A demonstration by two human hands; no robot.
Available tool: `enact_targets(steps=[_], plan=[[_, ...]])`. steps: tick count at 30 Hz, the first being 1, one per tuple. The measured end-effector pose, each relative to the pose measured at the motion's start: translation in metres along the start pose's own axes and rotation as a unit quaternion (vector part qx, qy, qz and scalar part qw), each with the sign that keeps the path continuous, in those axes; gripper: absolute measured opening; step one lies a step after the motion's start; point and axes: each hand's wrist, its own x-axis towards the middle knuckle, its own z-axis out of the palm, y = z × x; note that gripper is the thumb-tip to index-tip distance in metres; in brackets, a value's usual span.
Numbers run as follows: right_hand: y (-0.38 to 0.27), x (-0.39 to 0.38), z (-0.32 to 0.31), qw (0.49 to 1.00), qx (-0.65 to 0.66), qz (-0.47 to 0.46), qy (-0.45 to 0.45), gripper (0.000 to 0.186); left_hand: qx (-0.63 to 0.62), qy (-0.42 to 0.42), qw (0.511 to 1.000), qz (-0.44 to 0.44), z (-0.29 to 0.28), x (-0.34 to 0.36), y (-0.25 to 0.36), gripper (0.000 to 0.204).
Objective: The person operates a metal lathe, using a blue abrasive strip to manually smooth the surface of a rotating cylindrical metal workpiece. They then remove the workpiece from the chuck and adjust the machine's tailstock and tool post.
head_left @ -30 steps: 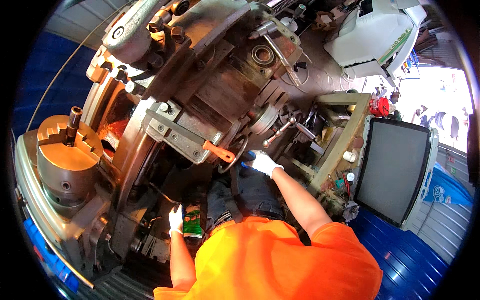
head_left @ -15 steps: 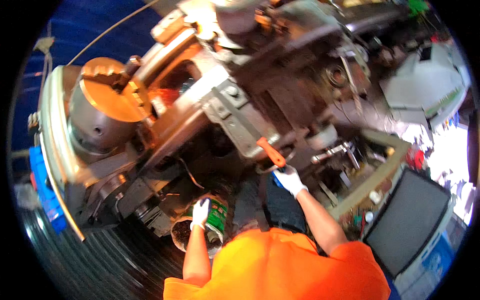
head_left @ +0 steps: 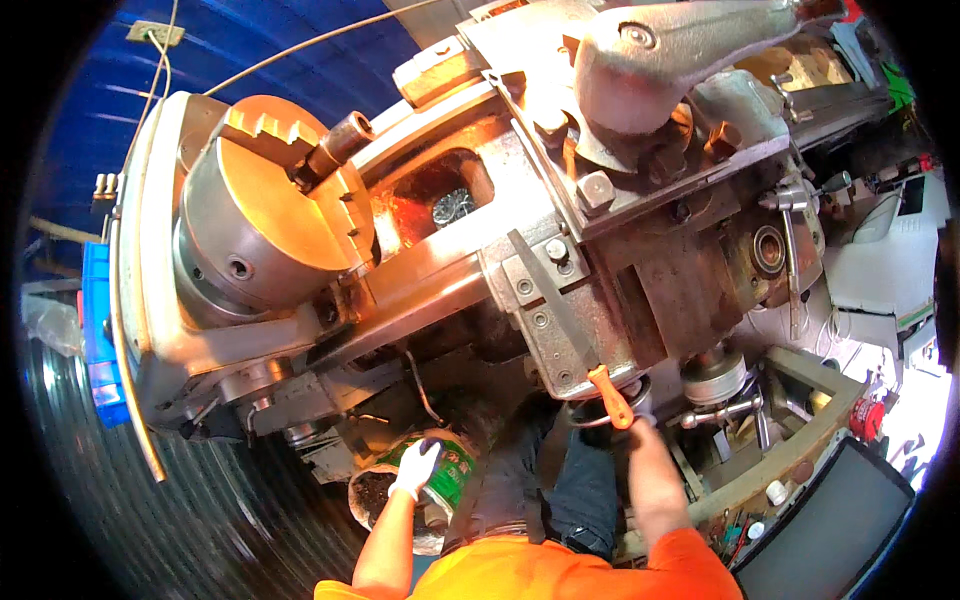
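Observation:
My left hand (head_left: 417,466), in a white glove, is over a bucket with a green label (head_left: 455,480) and dark contents, below a thin bent rod (head_left: 418,390); its finger shape is unclear. My right hand (head_left: 639,426) is mostly hidden at the handwheel (head_left: 583,412), just beside the orange-handled file (head_left: 610,398). The file's blade lies diagonally across the bolted plate (head_left: 545,339) on the lathe carriage, its handle over the wheel. To the left stands the large chuck (head_left: 235,230) with a dark cylinder (head_left: 340,148) among its jaws.
A heavy casting (head_left: 650,70) sits atop the machine. At right are a wooden frame (head_left: 770,458) with small tools, a red container (head_left: 868,418), a dark panel (head_left: 830,515) and white bodywork (head_left: 885,270). A blue crate (head_left: 100,330) and corrugated sheet (head_left: 120,510) are at left.
The view has swung toward the chuck and blue wall, shifting the machine rightward in the picture. My right hand has become mostly hidden by the file handle and wheel.

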Motion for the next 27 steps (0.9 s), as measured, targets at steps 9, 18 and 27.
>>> enact_targets(steps=[9,18,27], plan=[[-0.223,-0.088,-0.114,0.811,0.517,0.254,-0.102,0.014,0.052,-0.018,0.998,0.024,0.004,0.017,-0.026,0.041],[-0.084,-0.041,-0.140,0.979,0.072,0.179,-0.059,0.044,0.041,-0.047,0.998,-0.007,0.001,0.016,-0.029,0.046],[-0.162,-0.036,-0.019,0.740,0.618,0.252,-0.089,0.043,0.096,-0.065,0.993,0.012,0.003,0.007,0.003,0.043]])
